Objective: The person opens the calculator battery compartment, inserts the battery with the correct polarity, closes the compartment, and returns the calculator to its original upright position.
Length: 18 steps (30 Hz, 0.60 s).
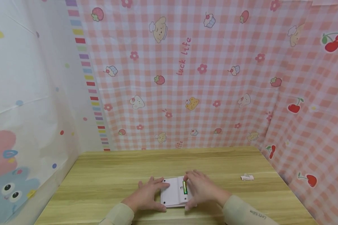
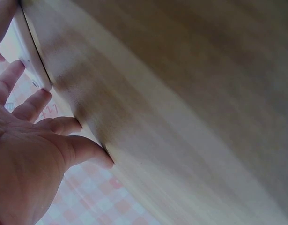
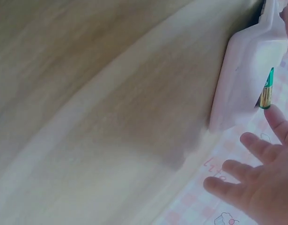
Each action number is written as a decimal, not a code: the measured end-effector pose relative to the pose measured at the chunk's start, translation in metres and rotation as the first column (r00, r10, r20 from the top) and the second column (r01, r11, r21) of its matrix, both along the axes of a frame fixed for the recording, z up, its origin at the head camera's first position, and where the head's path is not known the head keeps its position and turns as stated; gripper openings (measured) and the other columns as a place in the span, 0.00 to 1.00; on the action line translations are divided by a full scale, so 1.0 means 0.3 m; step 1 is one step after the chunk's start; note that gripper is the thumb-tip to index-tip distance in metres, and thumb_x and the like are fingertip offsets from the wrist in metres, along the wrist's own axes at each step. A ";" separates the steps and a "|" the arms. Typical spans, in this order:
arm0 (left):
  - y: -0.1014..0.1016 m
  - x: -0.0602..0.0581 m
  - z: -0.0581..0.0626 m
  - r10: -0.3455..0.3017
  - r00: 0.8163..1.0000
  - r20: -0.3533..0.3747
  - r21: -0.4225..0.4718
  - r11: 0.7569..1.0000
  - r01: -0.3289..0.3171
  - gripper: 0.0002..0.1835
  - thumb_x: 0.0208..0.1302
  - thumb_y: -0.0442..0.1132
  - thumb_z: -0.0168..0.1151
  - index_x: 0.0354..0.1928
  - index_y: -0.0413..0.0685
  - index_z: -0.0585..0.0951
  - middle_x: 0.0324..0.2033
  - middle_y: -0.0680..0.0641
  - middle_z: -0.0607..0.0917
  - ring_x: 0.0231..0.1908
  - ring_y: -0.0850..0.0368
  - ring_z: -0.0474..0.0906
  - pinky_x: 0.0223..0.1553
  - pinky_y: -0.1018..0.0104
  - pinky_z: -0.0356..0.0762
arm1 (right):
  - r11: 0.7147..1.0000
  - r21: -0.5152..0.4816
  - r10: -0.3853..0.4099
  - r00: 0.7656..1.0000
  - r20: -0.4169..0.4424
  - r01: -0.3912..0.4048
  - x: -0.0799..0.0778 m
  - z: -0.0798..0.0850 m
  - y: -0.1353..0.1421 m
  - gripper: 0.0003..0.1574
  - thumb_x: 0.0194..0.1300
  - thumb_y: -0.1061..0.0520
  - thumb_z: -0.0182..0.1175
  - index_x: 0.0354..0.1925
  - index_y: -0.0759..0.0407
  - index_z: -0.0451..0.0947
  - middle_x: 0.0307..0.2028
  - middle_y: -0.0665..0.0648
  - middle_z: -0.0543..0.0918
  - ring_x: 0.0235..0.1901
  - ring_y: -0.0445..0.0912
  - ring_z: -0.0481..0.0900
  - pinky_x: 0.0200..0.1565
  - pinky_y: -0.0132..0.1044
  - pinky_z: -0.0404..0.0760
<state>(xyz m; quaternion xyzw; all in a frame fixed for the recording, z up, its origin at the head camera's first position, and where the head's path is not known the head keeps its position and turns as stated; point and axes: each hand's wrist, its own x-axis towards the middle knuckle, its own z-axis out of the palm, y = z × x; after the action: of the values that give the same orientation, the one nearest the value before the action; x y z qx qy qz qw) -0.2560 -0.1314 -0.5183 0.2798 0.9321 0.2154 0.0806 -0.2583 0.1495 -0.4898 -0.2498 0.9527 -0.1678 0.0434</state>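
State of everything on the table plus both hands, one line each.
White device: flat on the table, battery opening uncovered
Battery: at that opening; can't tell if fully seated
Small white piece: lying on the table, apart from the device
Left hand: fingers spread, touching the device
Right hand: fingers spread, one fingertip at the battery's end

Unable to identify the small white piece [image 1: 247, 177] on the table [image 1: 115, 168] or read the green battery [image 1: 185, 187], too small; unable to see the hidden table-side face of the white device [image 1: 170, 192], or all of left hand [image 2: 29, 154] and right hand [image 3: 270, 187], cut off by wrist-view edges.
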 end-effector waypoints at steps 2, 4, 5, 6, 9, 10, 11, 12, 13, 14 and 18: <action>0.000 0.000 -0.003 0.003 1.000 0.002 0.000 1.000 -0.003 0.48 0.41 0.68 0.74 0.69 0.73 0.69 0.75 0.48 0.63 0.72 0.24 0.52 0.56 0.11 0.40 | 1.000 -0.008 0.021 1.000 0.016 -0.020 0.002 0.003 0.007 0.60 0.25 0.26 0.79 0.56 0.43 0.69 0.72 0.62 0.66 0.72 0.69 0.58 0.70 0.68 0.57; 0.000 -0.001 -0.005 0.003 1.000 0.003 0.000 1.000 -0.003 0.48 0.41 0.68 0.74 0.69 0.73 0.69 0.75 0.48 0.63 0.72 0.24 0.52 0.56 0.11 0.40 | 0.999 -0.014 0.038 0.999 0.020 -0.038 0.003 0.005 0.012 0.60 0.26 0.27 0.80 0.57 0.44 0.69 0.72 0.63 0.66 0.72 0.70 0.57 0.71 0.67 0.56; 0.000 -0.001 -0.006 0.004 1.000 0.003 0.000 1.000 -0.004 0.48 0.41 0.68 0.74 0.69 0.73 0.69 0.75 0.48 0.63 0.72 0.24 0.52 0.57 0.11 0.40 | 0.999 -0.016 0.046 0.999 0.021 -0.045 0.003 0.006 0.014 0.61 0.26 0.28 0.80 0.58 0.45 0.68 0.71 0.64 0.66 0.72 0.70 0.58 0.71 0.67 0.56; 0.000 -0.001 -0.006 0.004 1.000 0.004 0.001 1.000 -0.004 0.48 0.41 0.68 0.74 0.69 0.73 0.69 0.75 0.48 0.63 0.72 0.24 0.51 0.57 0.11 0.39 | 0.999 -0.018 0.050 0.998 0.023 -0.050 0.002 0.005 0.015 0.61 0.27 0.29 0.80 0.58 0.45 0.68 0.71 0.64 0.67 0.72 0.70 0.58 0.71 0.67 0.57; 0.001 0.000 -0.004 0.005 1.000 0.000 0.000 1.000 -0.005 0.48 0.41 0.68 0.74 0.69 0.73 0.69 0.75 0.48 0.63 0.72 0.24 0.52 0.57 0.11 0.40 | 0.998 -0.015 0.057 0.998 0.024 -0.056 -0.001 0.002 0.018 0.62 0.27 0.29 0.80 0.59 0.46 0.67 0.69 0.64 0.69 0.71 0.68 0.60 0.70 0.65 0.59; 0.001 0.000 -0.003 0.005 1.000 -0.002 -0.002 1.000 -0.005 0.48 0.41 0.68 0.74 0.69 0.73 0.70 0.75 0.48 0.63 0.72 0.23 0.52 0.57 0.11 0.40 | 0.998 -0.015 0.058 0.998 0.027 -0.058 -0.003 0.000 0.019 0.62 0.27 0.29 0.81 0.59 0.46 0.67 0.69 0.64 0.69 0.71 0.67 0.61 0.70 0.65 0.60; 0.002 0.000 -0.002 0.005 1.000 -0.004 -0.002 1.000 -0.005 0.48 0.41 0.68 0.74 0.69 0.73 0.70 0.75 0.47 0.63 0.72 0.23 0.52 0.56 0.11 0.40 | 0.998 -0.019 0.059 0.998 0.031 -0.058 -0.004 -0.002 0.020 0.61 0.27 0.30 0.81 0.59 0.45 0.67 0.69 0.64 0.69 0.71 0.67 0.61 0.70 0.65 0.60; 0.002 0.000 -0.001 0.006 1.000 -0.005 -0.001 1.000 -0.006 0.48 0.41 0.67 0.75 0.69 0.73 0.70 0.75 0.47 0.63 0.72 0.23 0.52 0.56 0.11 0.40 | 0.998 -0.021 0.059 0.998 0.032 -0.058 -0.005 -0.005 0.021 0.61 0.27 0.30 0.81 0.59 0.45 0.67 0.68 0.64 0.70 0.70 0.66 0.63 0.69 0.65 0.62; 0.002 0.001 0.000 0.006 1.000 -0.005 -0.001 1.000 -0.006 0.48 0.41 0.67 0.75 0.69 0.73 0.70 0.75 0.47 0.63 0.72 0.23 0.52 0.56 0.11 0.40 | 0.998 -0.023 0.060 0.998 0.032 -0.059 -0.007 -0.008 0.023 0.61 0.27 0.29 0.80 0.58 0.44 0.66 0.67 0.63 0.71 0.70 0.66 0.64 0.68 0.65 0.63; 0.002 0.001 0.001 0.006 1.000 -0.004 0.000 1.000 -0.006 0.47 0.41 0.67 0.75 0.69 0.72 0.70 0.75 0.47 0.63 0.72 0.23 0.52 0.56 0.11 0.40 | 0.998 -0.028 0.060 0.998 0.036 -0.059 -0.008 -0.012 0.025 0.61 0.27 0.29 0.80 0.58 0.44 0.66 0.67 0.62 0.71 0.70 0.66 0.64 0.68 0.65 0.63; 0.001 0.003 0.005 0.009 1.000 0.009 0.004 1.000 -0.009 0.47 0.42 0.67 0.75 0.68 0.72 0.70 0.75 0.48 0.63 0.72 0.24 0.51 0.57 0.11 0.40 | 0.996 -0.056 0.071 0.997 0.030 -0.069 -0.014 -0.030 0.033 0.61 0.28 0.29 0.80 0.59 0.45 0.66 0.65 0.59 0.73 0.67 0.62 0.67 0.66 0.63 0.68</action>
<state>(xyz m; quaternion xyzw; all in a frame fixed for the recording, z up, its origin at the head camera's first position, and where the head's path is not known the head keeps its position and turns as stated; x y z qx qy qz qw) -0.2551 -0.1310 -0.5167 0.2748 0.9325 0.2191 0.0834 -0.2623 0.1594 -0.4986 -0.2814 0.9375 -0.1963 0.0578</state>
